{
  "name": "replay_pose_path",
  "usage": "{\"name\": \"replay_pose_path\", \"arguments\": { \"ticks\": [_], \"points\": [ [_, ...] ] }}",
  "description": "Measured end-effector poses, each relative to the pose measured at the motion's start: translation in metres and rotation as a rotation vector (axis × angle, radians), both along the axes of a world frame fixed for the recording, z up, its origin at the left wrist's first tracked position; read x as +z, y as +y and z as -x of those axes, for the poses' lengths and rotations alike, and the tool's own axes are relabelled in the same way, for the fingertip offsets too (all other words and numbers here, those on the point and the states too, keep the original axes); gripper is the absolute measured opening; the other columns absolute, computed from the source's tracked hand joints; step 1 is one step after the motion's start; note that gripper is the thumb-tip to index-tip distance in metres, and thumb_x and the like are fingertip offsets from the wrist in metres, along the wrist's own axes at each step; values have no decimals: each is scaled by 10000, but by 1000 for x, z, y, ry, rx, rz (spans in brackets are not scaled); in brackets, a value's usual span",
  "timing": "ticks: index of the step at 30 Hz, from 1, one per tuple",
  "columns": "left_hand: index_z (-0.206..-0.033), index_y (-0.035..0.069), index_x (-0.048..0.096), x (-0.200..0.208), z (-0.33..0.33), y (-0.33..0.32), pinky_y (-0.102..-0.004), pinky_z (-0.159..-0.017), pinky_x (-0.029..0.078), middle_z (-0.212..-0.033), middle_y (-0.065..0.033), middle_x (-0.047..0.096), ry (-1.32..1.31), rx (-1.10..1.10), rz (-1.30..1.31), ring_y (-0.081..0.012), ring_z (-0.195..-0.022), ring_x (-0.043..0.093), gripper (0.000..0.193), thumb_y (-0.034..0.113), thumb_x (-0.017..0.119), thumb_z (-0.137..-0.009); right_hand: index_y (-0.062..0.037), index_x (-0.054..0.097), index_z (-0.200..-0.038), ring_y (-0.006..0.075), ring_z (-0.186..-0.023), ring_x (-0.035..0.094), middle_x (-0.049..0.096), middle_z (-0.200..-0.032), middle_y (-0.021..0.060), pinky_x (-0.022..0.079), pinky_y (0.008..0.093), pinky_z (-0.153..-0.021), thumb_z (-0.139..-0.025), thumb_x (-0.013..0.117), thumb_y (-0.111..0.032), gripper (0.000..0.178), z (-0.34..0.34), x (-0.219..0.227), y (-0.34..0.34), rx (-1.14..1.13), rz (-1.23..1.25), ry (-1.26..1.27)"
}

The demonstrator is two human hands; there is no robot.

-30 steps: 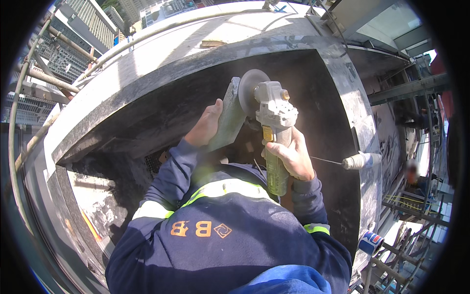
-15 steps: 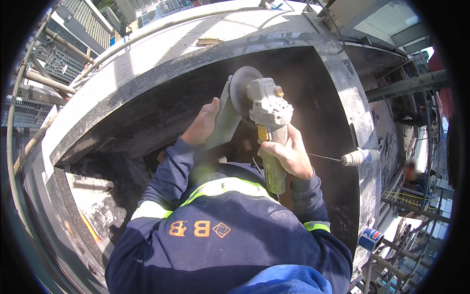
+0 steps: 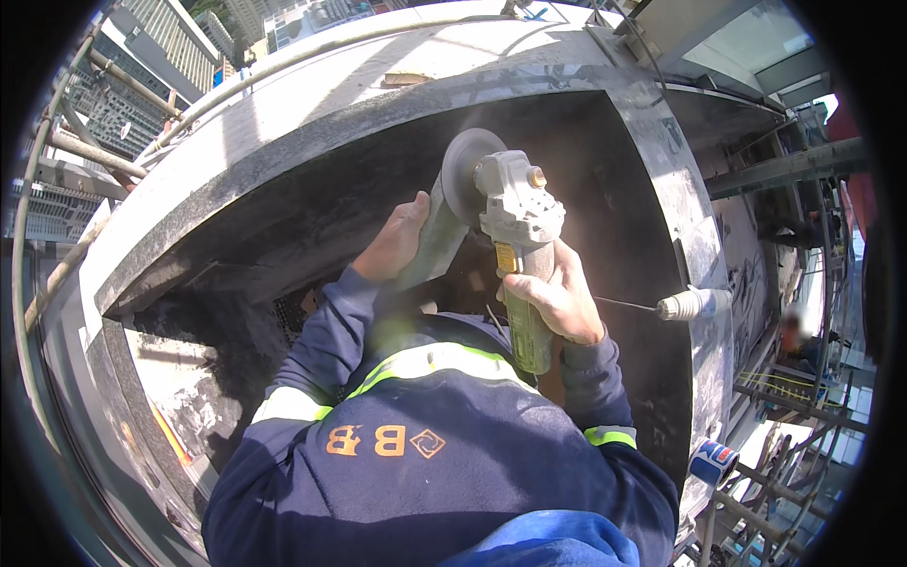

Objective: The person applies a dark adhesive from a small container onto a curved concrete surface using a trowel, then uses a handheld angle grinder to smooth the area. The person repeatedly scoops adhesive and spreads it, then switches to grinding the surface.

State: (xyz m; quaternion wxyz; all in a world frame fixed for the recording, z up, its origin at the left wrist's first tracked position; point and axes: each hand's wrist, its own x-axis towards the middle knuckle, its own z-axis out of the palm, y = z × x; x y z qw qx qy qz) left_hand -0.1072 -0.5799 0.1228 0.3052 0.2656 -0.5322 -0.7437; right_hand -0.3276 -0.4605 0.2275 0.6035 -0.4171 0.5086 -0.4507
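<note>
My right hand [image 3: 559, 298] is wrapped round the body of a dusty angle grinder [image 3: 521, 213] with a yellow switch. Its round disc [image 3: 470, 175] sits at the far end, up against the far part of a pale flat slab, perhaps tile or stone [image 3: 437, 241]. My left hand [image 3: 397, 238] grips that slab along its left side, thumb pointing up. The slab stands steeply tilted between the hand and the disc. Where exactly the disc meets the slab is hard to make out. Fine dust hazes the air right of the grinder.
A pale ledge [image 3: 312, 156] curves round the dark recess before me. On the right ledge lies a wrapped handle tool with a thin rod [image 3: 694, 303]; a blue and white can [image 3: 713, 462] is nearer. Scaffold poles [image 3: 113, 76] stand left, with a high drop to buildings beyond.
Both hands keep nearly the same place. The slab and left hand have shifted slightly to the right, toward the disc, and the slab's far end now shows less beside it.
</note>
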Motion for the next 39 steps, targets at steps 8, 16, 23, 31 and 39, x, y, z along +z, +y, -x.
{"name": "replay_pose_path", "arguments": {
  "ticks": [8,16,23,31,39],
  "points": [
    [-1235,-17,596,4,-7,-3,-290,-778,557,-1070,-86,693,16,-31,-16,-129,-891,669,688,540,236,-1054,2,526,-1259,155,-849,646,628,-1030,85,561,331,-761,-825,723,-79,483,2,0,5,-12,13,-31],
    [-1237,-33,594,2,-10,-4,-291,-804,552,-1092,-106,693,-9,-28,15,-144,-917,671,697,532,227,-1058,1,531,-1244,150,-826,646,625,-1021,77,562,325,-756,-833,716,-65,455,7,1,5,-34,-38,-50],
    [-1234,-33,595,2,-8,-5,-288,-800,549,-1084,-104,693,1,-41,3,-137,-921,669,701,536,227,-1056,7,516,-1295,157,-892,639,630,-1090,93,555,328,-787,-827,717,-62,514,10,1,3,-13,-13,-49],
    [-1224,-25,603,5,-5,-6,-282,-795,545,-1059,-87,695,-23,-62,-1,-127,-909,664,720,576,252,-1039,9,523,-1300,148,-934,625,632,-1115,91,540,331,-823,-818,727,-67,529,12,0,3,-15,-7,-21],
    [-1142,-5,636,11,6,2,-252,-647,524,-905,-38,684,70,64,-38,-93,-707,627,600,476,284,-1072,10,518,-1289,146,-922,627,626,-1104,82,555,334,-816,-820,731,-71,521,12,-1,3,-27,1,-47]
  ]
}}
